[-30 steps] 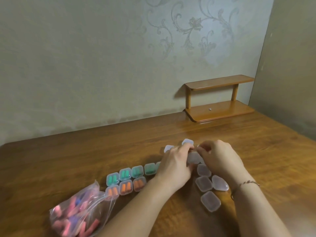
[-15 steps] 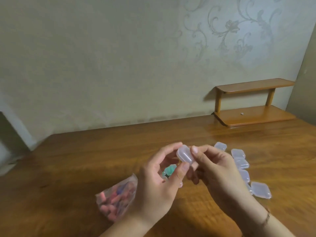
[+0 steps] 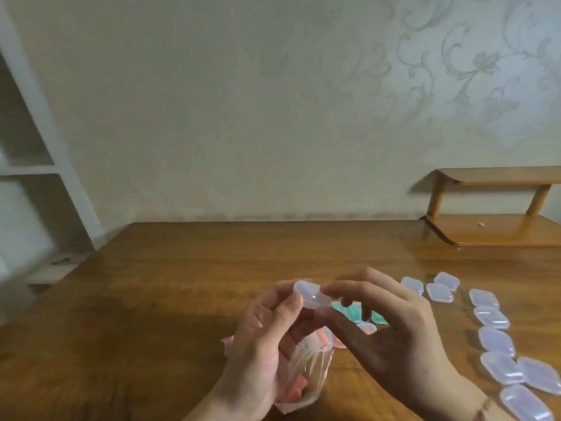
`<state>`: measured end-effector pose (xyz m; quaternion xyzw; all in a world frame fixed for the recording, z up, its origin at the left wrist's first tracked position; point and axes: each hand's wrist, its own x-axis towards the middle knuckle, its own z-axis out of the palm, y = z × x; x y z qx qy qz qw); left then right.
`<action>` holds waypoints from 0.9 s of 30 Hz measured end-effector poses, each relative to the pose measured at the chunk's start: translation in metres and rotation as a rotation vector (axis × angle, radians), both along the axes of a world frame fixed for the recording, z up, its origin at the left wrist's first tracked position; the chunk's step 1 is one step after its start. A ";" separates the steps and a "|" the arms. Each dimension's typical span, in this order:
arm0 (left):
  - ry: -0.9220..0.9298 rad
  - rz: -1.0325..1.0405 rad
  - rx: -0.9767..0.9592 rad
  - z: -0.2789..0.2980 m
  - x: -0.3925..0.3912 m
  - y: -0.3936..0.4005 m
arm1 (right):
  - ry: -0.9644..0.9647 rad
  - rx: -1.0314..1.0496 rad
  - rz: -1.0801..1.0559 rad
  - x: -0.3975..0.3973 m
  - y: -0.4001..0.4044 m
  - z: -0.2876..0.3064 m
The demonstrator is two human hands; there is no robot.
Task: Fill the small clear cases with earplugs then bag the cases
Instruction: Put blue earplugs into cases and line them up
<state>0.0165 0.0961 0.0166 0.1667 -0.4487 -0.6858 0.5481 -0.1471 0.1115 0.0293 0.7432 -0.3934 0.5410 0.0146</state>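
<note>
A small clear case [image 3: 309, 295] is held above the table between both hands. My left hand [image 3: 261, 338] pinches its left end and my right hand [image 3: 385, 332] pinches its right end. Whether its lid is closed I cannot tell. Below the hands lies a clear plastic bag of earplugs [image 3: 306, 378], pink and orange showing. Filled cases with green earplugs [image 3: 352, 312] and orange earplugs [image 3: 368, 328] peek out behind my right fingers. Several empty clear cases [image 3: 491, 317] lie in a loose line on the right.
The wooden table [image 3: 170, 299] stands against a patterned wall. A small two-tier wooden shelf [image 3: 491, 232] sits at the back right. A white shelving unit [image 3: 33, 165] stands at the left beyond the table's edge.
The view has swung left, so the empty cases and shelf sit further right. The case, picked off the table a second ago, stays held between both hands, now over the bag.
</note>
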 end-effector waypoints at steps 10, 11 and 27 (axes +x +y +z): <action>0.001 0.014 0.107 -0.003 0.014 -0.009 | 0.020 -0.066 -0.108 0.021 -0.005 -0.014; 0.009 0.008 0.112 -0.003 0.014 -0.009 | 0.019 -0.062 -0.107 0.021 -0.006 -0.014; -0.255 -0.233 0.035 0.008 0.045 -0.032 | -0.093 0.408 0.086 0.016 -0.032 0.021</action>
